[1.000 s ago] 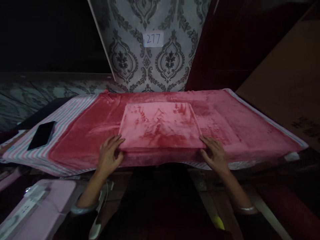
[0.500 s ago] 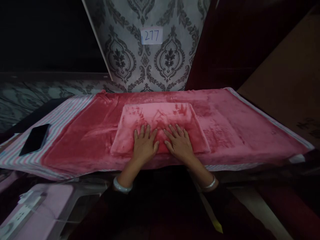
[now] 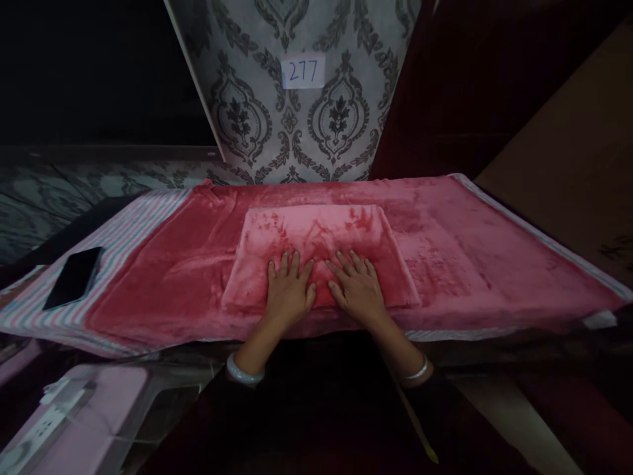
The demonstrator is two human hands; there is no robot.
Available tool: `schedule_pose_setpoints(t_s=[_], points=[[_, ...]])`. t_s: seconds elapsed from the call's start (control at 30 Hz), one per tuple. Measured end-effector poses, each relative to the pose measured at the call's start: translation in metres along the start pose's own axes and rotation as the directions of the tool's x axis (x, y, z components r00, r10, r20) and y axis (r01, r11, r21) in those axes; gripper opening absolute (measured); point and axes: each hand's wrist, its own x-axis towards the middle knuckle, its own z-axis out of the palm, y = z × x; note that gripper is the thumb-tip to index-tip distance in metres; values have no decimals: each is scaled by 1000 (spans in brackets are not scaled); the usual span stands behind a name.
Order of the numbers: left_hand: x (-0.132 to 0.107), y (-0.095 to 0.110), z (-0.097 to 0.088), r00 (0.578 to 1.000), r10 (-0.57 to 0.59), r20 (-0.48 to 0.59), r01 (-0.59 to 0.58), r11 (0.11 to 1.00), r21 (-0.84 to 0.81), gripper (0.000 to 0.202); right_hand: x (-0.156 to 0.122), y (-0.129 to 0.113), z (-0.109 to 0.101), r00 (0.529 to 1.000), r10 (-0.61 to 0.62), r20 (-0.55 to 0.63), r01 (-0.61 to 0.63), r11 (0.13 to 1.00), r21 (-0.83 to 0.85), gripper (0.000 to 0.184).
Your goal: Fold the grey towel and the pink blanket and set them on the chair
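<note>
A flat rectangle of pink plush cloth (image 3: 316, 227), its layers lying neatly on one another, rests in front of me. My left hand (image 3: 290, 290) lies palm down on its near left part, fingers spread. Beside it, my right hand (image 3: 357, 287) rests flat on the near right part, its fingers also apart. Neither hand grips anything. Under the rectangle, a larger pink plush cover (image 3: 455, 257) is spread over the table, with slight creases to the left.
A black phone (image 3: 73, 278) lies on the striped cloth (image 3: 148, 221) at the left. A dark screen (image 3: 99, 72) hangs behind it. On the patterned wall is a paper marked 277 (image 3: 303, 70). A power strip (image 3: 44, 425) sits low at the left front.
Both hands stay flat on the folded plush cloth, with hardly any shift on it. The whole view has moved slightly, so everything appears a little further right.
</note>
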Motion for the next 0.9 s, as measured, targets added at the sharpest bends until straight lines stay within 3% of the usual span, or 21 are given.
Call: schedule_pose_setpoints(t_s=[0.27,0.4,0.5,0.6,0.67,0.77,0.9], points=[[-1,-1,-2,1000,-7,-29,7,1000,-24,58,2,-1,-4,999,11,53,-10,1000,-9,50],[5,-12,-18,996,29,87,-20,994,-108,57,13,16,-12,994,-39,106,32,997,69,48],[22,-23,-42,981,26,192,5,987,-159,56,34,31,-23,995,-49,84,41,994,101,49],[52,-28,-64,980,-22,197,51,988,-144,58,65,33,-34,994,28,107,-33,998,47,51],[74,-27,-69,980,-40,193,65,991,-121,60,85,28,-36,984,80,158,-84,996,13,54],[98,-22,-55,983,-33,183,46,997,-66,63,104,19,-29,970,108,217,-108,994,-15,58],[104,-17,-19,989,-13,146,8,999,35,64,103,15,-5,976,79,202,-65,995,-72,60]])
